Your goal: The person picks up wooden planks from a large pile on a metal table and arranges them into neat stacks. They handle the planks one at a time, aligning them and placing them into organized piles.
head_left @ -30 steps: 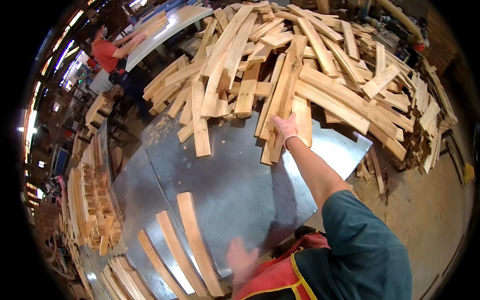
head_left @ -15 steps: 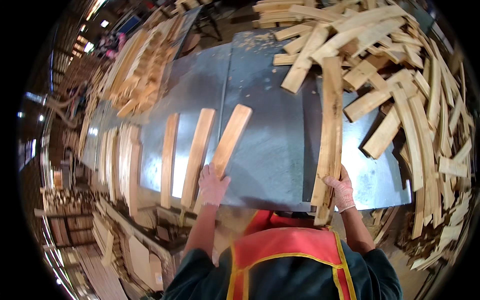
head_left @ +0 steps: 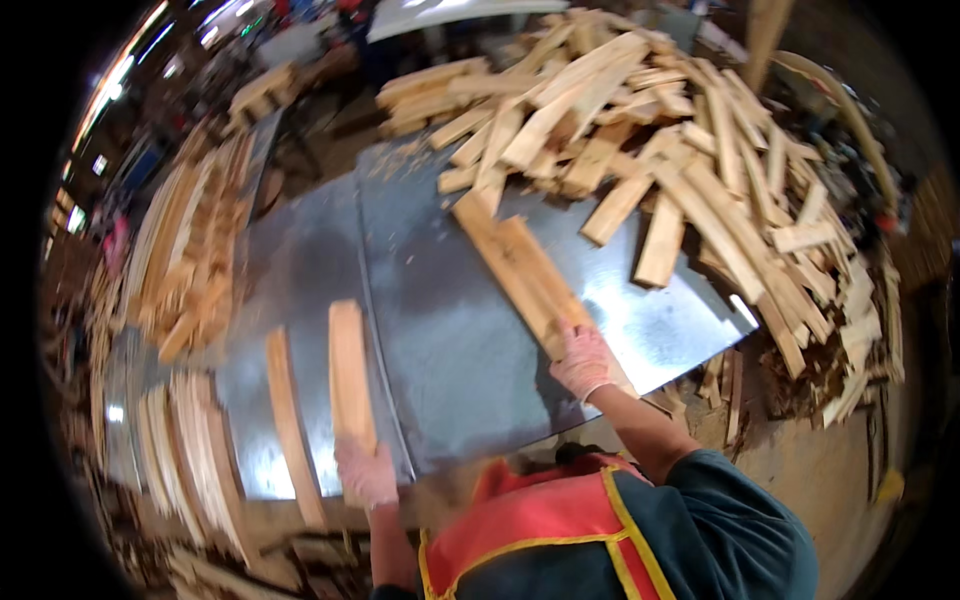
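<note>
My left hand (head_left: 366, 474), in a pale glove, is closed around the near end of a flat wooden board (head_left: 348, 365) that lies on the grey metal tabletop (head_left: 440, 390). A narrower wooden strip (head_left: 288, 420) lies just left of that board, apart from it. My right hand (head_left: 583, 360), also gloved, grips two long boards (head_left: 517, 268) side by side near their near end. They slant across the table, far ends toward the left. Part of their near end is hidden by the hand.
A large jumbled pile of wood pieces (head_left: 690, 180) covers the far right. A row of upright-edged strips (head_left: 195, 450) stands at the left edge, and stacked lengths (head_left: 195, 245) lie at the far left. A seam crosses the tabletop.
My view has turned right. The left hand's board has come up against the neighbouring board. The boards in my right hand have swung from nearly straight ahead to a leftward slant.
</note>
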### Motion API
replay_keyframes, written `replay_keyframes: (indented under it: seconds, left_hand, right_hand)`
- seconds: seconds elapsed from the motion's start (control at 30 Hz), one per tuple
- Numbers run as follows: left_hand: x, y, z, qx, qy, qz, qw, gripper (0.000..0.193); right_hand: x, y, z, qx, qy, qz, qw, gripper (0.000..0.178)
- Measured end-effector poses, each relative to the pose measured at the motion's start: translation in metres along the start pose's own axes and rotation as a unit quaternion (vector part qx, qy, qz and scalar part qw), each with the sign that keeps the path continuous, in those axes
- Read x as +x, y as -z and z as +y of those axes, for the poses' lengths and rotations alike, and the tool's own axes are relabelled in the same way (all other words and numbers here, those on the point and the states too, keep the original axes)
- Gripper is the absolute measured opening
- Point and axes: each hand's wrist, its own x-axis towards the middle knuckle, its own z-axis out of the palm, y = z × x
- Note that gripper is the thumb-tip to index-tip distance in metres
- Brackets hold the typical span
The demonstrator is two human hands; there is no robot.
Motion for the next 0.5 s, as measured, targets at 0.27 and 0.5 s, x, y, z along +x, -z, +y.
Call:
replay_keyframes:
  seconds: [0.27, 0.5]
  left_hand:
    - [-0.011, 0.031, 0.033, -0.152, -0.143, -0.091, 0.974, 0.075]
    - [-0.067, -0.017, 0.104, -0.201, -0.261, -0.129, 0.935, 0.076]
  right_hand:
    - [-0.063, -0.025, 0.012, 0.554, -0.143, -0.215, 0.792, 0.055]
    - [0.114, 0.230, 0.097, 0.518, 0.103, 0.123, 0.840, 0.059]
